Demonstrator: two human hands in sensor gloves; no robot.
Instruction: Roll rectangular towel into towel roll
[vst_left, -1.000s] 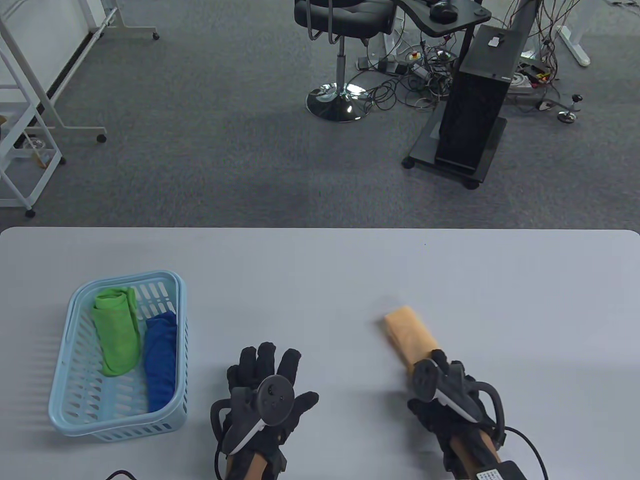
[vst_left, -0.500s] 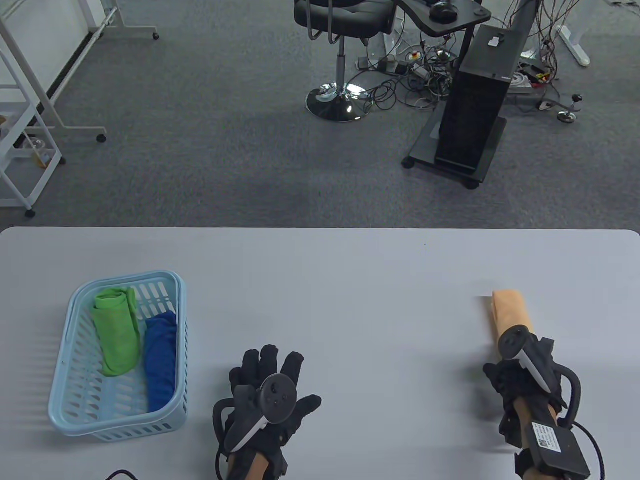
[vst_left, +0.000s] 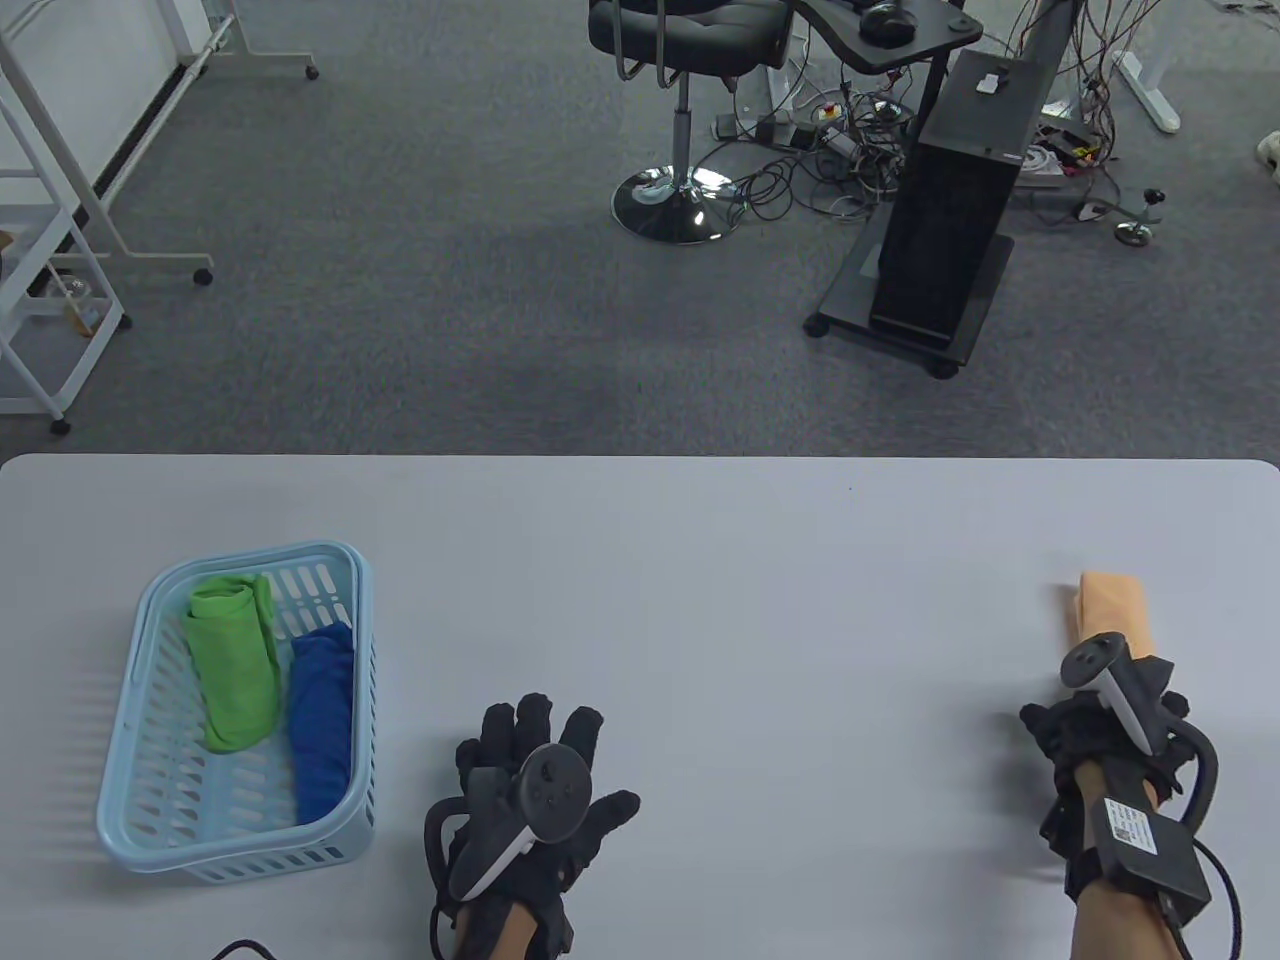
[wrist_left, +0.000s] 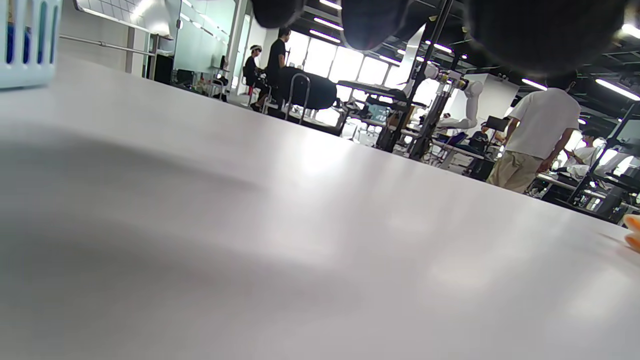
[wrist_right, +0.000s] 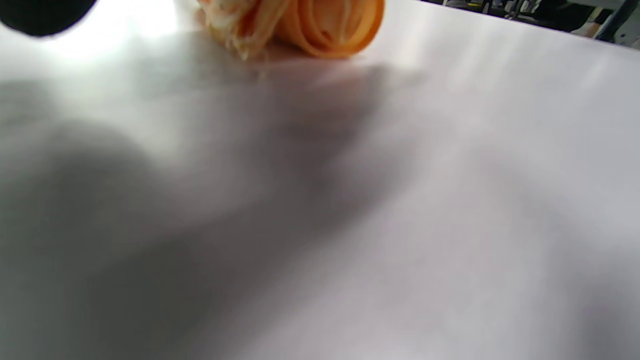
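The orange towel roll (vst_left: 1110, 610) lies on the white table (vst_left: 750, 600) at the far right, pointing away from me. My right hand (vst_left: 1100, 715) holds its near end, which the tracker partly hides. The right wrist view shows the roll's spiral end (wrist_right: 325, 25) resting on the table, with one gloved fingertip (wrist_right: 40, 12) at the top left. My left hand (vst_left: 535, 750) lies flat on the table near the front edge, fingers spread and holding nothing. A sliver of the orange roll (wrist_left: 632, 232) shows at the right edge of the left wrist view.
A light blue plastic basket (vst_left: 130, 700) stands at the left of the table and holds a green towel roll (vst_left: 235, 660) and a blue towel roll (vst_left: 322, 720). Its corner shows in the left wrist view (wrist_left: 25, 45). Beyond the far table edge is carpet.
My right hand has carried the orange roll from the middle of the table to the far right. The left hand has stayed flat in place.
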